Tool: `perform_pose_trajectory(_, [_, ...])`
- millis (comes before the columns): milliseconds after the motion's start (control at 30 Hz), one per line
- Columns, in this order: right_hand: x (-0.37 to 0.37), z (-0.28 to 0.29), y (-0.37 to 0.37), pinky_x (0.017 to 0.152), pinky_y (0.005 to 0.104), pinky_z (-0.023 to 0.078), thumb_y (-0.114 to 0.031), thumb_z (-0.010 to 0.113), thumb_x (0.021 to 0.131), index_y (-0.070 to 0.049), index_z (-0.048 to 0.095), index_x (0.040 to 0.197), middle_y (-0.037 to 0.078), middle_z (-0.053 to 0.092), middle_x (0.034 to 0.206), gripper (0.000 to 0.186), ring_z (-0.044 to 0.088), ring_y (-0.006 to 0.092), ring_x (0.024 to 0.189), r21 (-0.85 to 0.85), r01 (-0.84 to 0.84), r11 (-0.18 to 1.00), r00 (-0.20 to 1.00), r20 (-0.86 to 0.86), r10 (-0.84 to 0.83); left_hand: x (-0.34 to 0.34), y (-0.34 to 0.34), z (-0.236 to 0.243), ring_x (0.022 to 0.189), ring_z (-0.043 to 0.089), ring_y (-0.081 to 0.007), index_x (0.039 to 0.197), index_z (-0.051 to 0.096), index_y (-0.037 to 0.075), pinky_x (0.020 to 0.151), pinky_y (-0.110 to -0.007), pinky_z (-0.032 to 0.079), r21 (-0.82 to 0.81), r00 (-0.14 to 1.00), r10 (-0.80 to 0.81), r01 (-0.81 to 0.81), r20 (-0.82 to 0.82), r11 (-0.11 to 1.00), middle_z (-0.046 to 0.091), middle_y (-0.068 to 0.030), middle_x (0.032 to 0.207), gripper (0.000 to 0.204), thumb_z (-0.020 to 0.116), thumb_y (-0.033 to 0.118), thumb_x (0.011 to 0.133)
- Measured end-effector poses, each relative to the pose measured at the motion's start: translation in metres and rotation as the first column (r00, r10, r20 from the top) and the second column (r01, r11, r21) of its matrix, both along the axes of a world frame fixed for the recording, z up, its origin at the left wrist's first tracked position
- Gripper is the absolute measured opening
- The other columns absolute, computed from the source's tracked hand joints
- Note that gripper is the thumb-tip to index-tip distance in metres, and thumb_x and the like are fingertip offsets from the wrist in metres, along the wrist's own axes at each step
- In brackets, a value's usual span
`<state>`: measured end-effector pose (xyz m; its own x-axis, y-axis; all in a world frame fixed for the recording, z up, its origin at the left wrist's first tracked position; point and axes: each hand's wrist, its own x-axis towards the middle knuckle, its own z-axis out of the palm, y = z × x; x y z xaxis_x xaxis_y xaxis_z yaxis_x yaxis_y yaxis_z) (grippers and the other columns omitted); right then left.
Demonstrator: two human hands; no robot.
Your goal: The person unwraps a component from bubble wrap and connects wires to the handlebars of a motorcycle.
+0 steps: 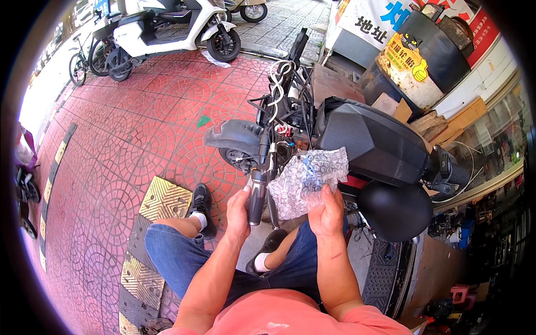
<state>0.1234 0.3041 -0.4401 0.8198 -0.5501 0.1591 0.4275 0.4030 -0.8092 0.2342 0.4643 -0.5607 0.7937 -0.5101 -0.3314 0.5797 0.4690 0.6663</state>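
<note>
A bubble-wrap packet with something blue inside is in my right hand. The thumb lies on top of its lower right corner and the fingers are under it. Beside the packet, my left hand is closed at the side of a black handlebar grip, thumb upright along it, other fingers mostly hidden. The grip belongs to a partly stripped black scooter, whose front fender points left. Bare wires, a white cable and red and blue connectors show at its front. Its black seat lies to the right.
A white scooter and a bicycle are parked at the far left on red paving. Black-and-yellow ramp blocks lie by my left foot. A rusty dark drum and cardboard stand at the far right, with cluttered shop shelves below.
</note>
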Motion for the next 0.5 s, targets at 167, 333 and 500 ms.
perform_pose_trajectory(167, [-0.0001,-0.0015,-0.0012,0.116,0.0456,0.042,-0.027,0.066,0.102,0.002,0.049,0.150,0.013,0.061,0.144,0.058,0.058,0.0281,0.134,-0.006,-0.001,1.000,1.000,0.007,0.001,0.0004,-0.0013,-0.0023,0.074,0.066,-0.0114,0.104,0.072,0.004,0.068,-0.028,0.053,0.014,1.000,0.017,-0.018,0.015,1.000,0.071,-0.0030,0.090,0.030,0.063,0.033,0.106])
perform_pose_trajectory(333, [-0.0004,0.0005,-0.0005,0.117,0.0461,0.041,-0.025,0.066,0.102,0.002,0.047,0.151,0.012,0.061,0.145,0.059,0.057,0.0280,0.135,0.005,-0.019,1.000,1.000,0.010,0.019,-0.0007,-0.0017,-0.0037,0.074,0.065,-0.0107,0.104,0.072,0.004,0.067,-0.027,0.051,0.009,1.000,0.010,-0.010,0.019,1.000,0.071,-0.0023,0.090,0.030,0.062,0.032,0.106])
perform_pose_trajectory(500, [0.0004,0.0015,0.0007,0.117,0.0442,0.040,-0.027,0.066,0.103,0.004,0.050,0.149,0.014,0.060,0.146,0.058,0.056,0.0268,0.135,-0.007,-0.013,1.000,1.000,0.011,0.014,-0.0002,-0.0022,-0.0028,0.074,0.064,-0.0104,0.104,0.072,0.004,0.067,-0.027,0.051,0.013,1.000,0.006,-0.006,0.028,1.000,0.071,-0.0021,0.090,0.030,0.062,0.032,0.106])
